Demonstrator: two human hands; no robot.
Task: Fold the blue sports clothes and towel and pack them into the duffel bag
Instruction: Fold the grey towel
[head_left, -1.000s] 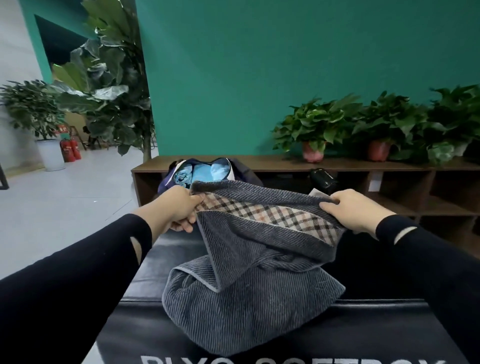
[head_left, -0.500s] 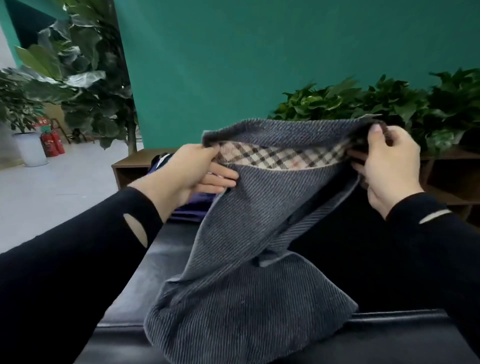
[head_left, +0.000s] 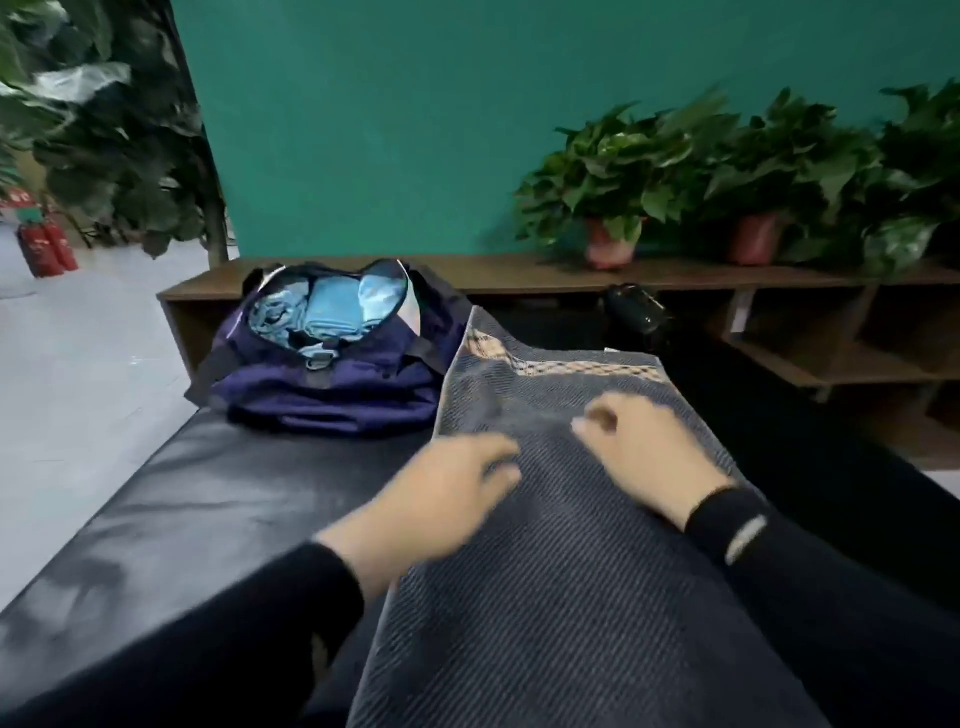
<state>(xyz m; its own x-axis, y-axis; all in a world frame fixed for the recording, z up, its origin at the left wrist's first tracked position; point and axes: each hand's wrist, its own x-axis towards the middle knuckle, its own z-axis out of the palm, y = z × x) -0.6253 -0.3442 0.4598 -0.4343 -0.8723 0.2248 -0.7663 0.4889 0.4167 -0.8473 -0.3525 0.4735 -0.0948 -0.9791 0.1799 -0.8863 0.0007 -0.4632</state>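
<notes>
A grey-blue ribbed towel (head_left: 566, 597) with a plaid band near its far end lies spread lengthwise on the black padded bench (head_left: 182, 509). My left hand (head_left: 441, 493) rests on the towel's left edge, fingers loosely bent and blurred by motion. My right hand (head_left: 644, 447) lies on top of the towel to the right, fingers loosely curled, holding nothing. The navy duffel bag (head_left: 332, 384) stands unzipped at the bench's far left, touching the towel's far left corner. Folded light blue clothes (head_left: 332, 312) show inside it.
A low wooden shelf (head_left: 519, 275) runs along the green wall behind the bench, with potted plants (head_left: 608, 176) on top. A dark bottle (head_left: 636, 309) lies in a shelf opening. A tall plant (head_left: 104, 130) and red fire extinguishers (head_left: 44, 249) stand at left.
The towel, held up by its plaid end in both hands before, now lies flat along the bench. Both hands have let go and rest on it. The bag has come into view.
</notes>
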